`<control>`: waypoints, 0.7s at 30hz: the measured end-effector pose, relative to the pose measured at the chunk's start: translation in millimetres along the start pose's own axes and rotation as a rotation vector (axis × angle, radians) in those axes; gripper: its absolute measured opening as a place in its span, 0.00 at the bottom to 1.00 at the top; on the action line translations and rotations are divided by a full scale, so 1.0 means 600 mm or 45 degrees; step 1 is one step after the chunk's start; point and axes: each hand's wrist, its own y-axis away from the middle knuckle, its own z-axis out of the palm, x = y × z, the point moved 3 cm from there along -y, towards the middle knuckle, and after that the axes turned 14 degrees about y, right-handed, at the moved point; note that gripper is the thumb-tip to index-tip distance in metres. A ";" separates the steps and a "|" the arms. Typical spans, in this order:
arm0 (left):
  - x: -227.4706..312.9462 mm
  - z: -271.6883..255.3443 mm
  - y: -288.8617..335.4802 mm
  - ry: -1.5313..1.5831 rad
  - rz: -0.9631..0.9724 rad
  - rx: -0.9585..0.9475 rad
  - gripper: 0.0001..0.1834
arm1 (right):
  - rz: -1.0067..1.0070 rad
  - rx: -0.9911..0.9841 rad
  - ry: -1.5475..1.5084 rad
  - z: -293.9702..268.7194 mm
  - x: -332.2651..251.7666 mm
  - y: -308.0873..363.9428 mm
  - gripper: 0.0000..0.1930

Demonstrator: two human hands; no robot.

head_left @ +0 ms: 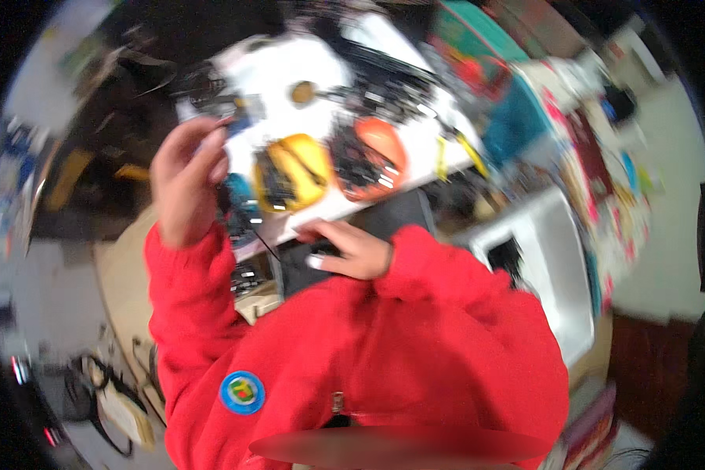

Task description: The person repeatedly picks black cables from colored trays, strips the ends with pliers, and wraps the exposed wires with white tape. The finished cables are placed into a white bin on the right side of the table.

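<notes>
My left hand (186, 178) is raised at the left side of the white table (270, 86), its fingers curled together. Blur hides what, if anything, is between the fingertips. Close to the front edge of the table is my right hand (354, 249), fingers loosely stretched and thumb apart, nothing visible in it. Between and beyond the hands sit a yellow tray (312, 160) and an orange tray (385, 145), both with small black parts in them. A blue container (241, 192) with dark parts stands beside my left hand.
Black pieces (384, 98) are heaped at the back of the table, near a round brownish thing (302, 92). Yellow-handled tools (468, 153) lie at the right. A white bin (560, 274) with something black inside stands right of me, and a teal crate (517, 117) behind it.
</notes>
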 end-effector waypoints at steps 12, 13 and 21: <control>-0.092 0.284 0.158 0.377 -0.038 -0.519 0.24 | 0.378 1.102 -0.598 -0.190 -0.172 0.302 0.13; -0.093 0.278 0.153 0.294 -0.096 -0.525 0.23 | 0.322 1.276 -0.334 -0.226 -0.196 0.355 0.15; -0.144 0.143 0.151 -0.160 -0.453 -0.440 0.13 | 1.206 0.893 0.959 -0.296 -0.177 0.607 0.09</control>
